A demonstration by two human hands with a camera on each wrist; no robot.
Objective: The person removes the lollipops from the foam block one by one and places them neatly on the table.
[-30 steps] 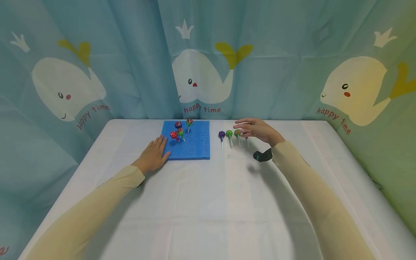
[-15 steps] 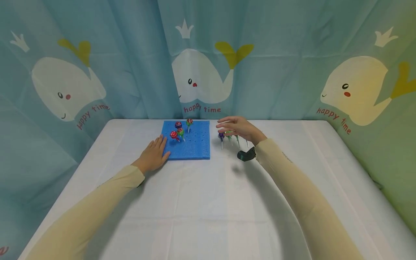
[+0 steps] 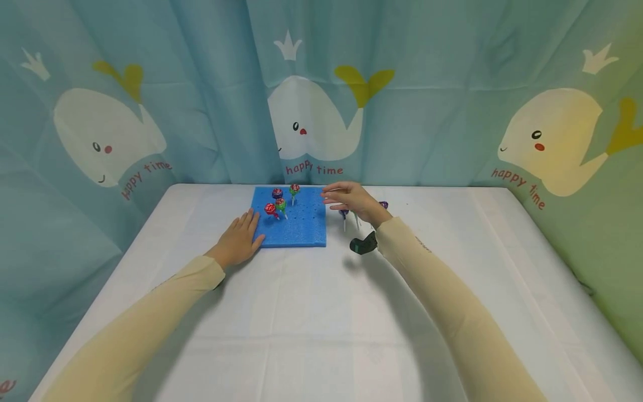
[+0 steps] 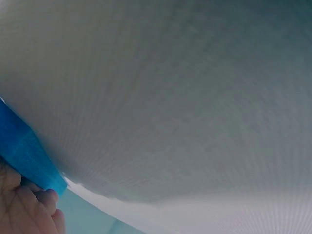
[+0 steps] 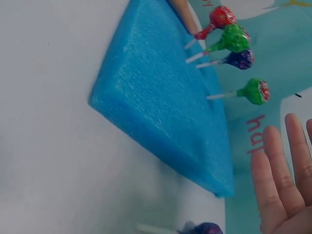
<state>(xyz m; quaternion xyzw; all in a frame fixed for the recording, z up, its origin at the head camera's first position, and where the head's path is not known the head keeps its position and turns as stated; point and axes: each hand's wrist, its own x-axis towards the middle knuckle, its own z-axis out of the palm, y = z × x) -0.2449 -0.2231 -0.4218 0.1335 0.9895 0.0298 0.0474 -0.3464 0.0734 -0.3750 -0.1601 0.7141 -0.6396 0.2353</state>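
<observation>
A blue foam board (image 3: 301, 234) dotted with small holes lies at the back of the table. My left hand (image 3: 236, 240) rests along its left edge, fingers straight. Several wrapped lollipops stand in the board: a red one (image 3: 270, 209), a purple one (image 3: 277, 193) and two green ones, the rear one (image 3: 294, 188) standing apart. My right hand (image 3: 351, 200) hovers by the board's right edge, fingers extended and holding nothing. Beneath it, partly hidden, lie loose lollipops; a purple one (image 3: 344, 213) shows below the fingers and another purple one (image 3: 384, 204) beyond the wrist.
A white cloth covers the table (image 3: 301, 312). Behind it hangs a blue-green curtain (image 3: 427, 128) with printed whales. A dark wrist camera (image 3: 363, 244) juts from below the right sleeve, low over the cloth.
My right hand has moved left across the loose lollipops to the board's right edge, uncovering the rightmost purple one. My left hand has stayed on the board.
</observation>
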